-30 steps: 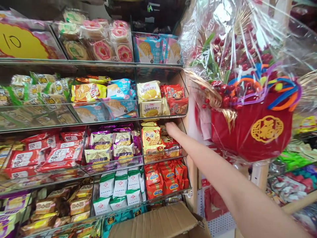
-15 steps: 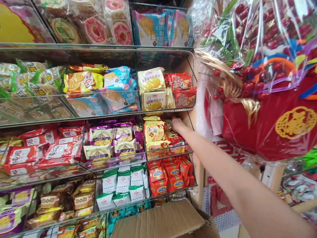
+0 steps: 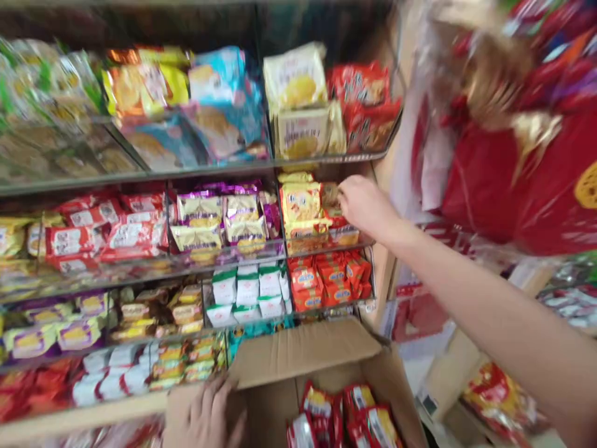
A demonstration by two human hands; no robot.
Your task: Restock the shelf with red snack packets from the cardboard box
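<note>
My right hand (image 3: 368, 204) reaches into a shelf compartment, its fingers bent down and close together beside a brownish snack packet (image 3: 330, 195). Blur and the fingers themselves hide what is between them. To their left stand yellow biscuit packets (image 3: 301, 202). Low in the view, my left hand (image 3: 209, 410) is curled over the left edge of an open cardboard box (image 3: 308, 354). Inside the box lie several red-and-yellow snack packets (image 3: 321, 414).
Clear shelf dividers part many wrapped snacks, among them orange-red packets (image 3: 333, 280) and white-and-green packets (image 3: 247, 289). A large red wrapped gift bundle (image 3: 508, 174) hangs at the right. Cream biscuit packets (image 3: 298, 99) fill the shelf above my right hand.
The view has tilted down, so the shelves appear higher and the box's contents show. My left hand has come into view at the box. My right hand has drawn back somewhat from the compartment.
</note>
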